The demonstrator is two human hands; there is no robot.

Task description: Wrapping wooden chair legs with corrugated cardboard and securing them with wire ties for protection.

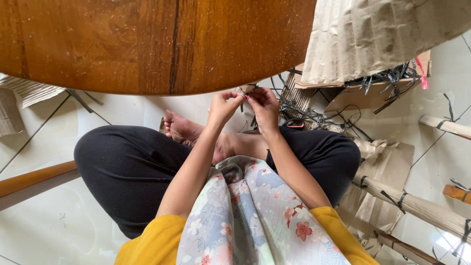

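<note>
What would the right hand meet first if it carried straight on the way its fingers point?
The right hand points at the left hand; their fingertips nearly touch around a small dark piece, so probably that, then the left fingers.

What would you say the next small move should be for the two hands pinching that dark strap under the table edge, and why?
Probably draw the hands slightly apart to work the strap loose. The left hand and right hand meet fingertip to fingertip on a thin dark strap just below the round wooden table, with a tangle of similar straps lying beside them.
</note>
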